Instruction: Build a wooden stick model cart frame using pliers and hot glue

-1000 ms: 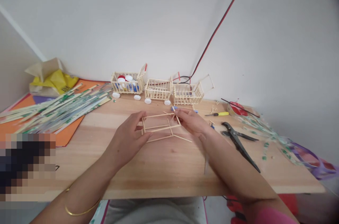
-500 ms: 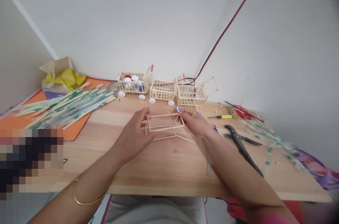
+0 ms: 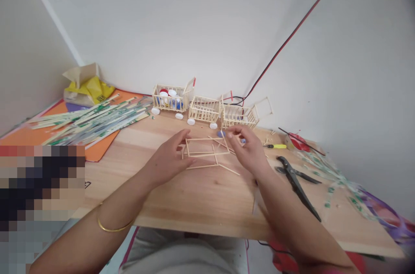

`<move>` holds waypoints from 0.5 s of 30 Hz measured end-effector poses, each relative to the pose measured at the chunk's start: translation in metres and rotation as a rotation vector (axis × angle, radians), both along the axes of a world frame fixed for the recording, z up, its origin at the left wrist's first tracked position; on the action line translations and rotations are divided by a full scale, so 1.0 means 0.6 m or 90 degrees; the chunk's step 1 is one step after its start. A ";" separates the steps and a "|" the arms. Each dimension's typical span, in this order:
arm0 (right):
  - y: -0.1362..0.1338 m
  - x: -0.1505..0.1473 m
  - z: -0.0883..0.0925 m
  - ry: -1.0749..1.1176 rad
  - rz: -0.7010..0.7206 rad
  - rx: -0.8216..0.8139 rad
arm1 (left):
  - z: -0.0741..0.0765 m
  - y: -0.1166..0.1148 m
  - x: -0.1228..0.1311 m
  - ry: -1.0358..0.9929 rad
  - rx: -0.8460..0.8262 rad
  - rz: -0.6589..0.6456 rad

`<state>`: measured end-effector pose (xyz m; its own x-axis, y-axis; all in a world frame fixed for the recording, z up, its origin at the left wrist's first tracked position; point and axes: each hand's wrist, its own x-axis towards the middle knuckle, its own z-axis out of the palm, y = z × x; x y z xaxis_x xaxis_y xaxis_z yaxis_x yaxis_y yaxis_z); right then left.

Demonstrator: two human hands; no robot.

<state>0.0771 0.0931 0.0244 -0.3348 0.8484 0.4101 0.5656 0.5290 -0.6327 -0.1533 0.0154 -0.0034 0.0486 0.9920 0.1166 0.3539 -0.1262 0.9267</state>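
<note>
A box frame of thin wooden sticks (image 3: 207, 153) stands on the wooden table (image 3: 194, 200) in front of me. My left hand (image 3: 170, 159) grips its left end, thumb and fingers closed round the sticks. At the frame's far right corner my right hand (image 3: 248, 148) hovers with its fingers curled loosely; I cannot make out whether they touch a stick. A loose stick sticks out from the frame's near right corner.
Three small stick carts (image 3: 207, 107) stand in a row by the wall, the left one filled with bottle caps. Wrapped chopsticks (image 3: 94, 120) lie on an orange sheet at left. Black pliers (image 3: 296, 179), a yellow-handled tool (image 3: 275, 146) and wrapper scraps lie at right.
My right hand has lifted a little off the frame's right end, fingers loosening. The left hand keeps its hold. The camera has turned slightly to the left.
</note>
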 end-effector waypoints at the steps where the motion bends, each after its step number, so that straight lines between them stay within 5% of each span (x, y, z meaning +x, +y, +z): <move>1: -0.008 -0.005 0.010 -0.049 0.055 0.053 | 0.001 0.001 -0.002 -0.017 -0.005 -0.006; 6: -0.032 -0.037 0.033 -0.235 0.276 0.117 | 0.007 0.017 -0.021 -0.162 -0.052 0.020; 9: -0.031 -0.053 0.029 -0.289 0.315 0.126 | 0.002 0.029 -0.030 -0.236 -0.067 0.057; 15: -0.025 -0.066 0.020 -0.337 0.330 0.151 | -0.019 0.043 -0.025 -0.293 -0.108 -0.014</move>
<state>0.0375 0.0778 0.0363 -0.8665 0.4395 0.2366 0.4041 0.8960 -0.1842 -0.1682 0.0410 -0.0148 0.0505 0.9982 -0.0324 -0.0979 0.0373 0.9945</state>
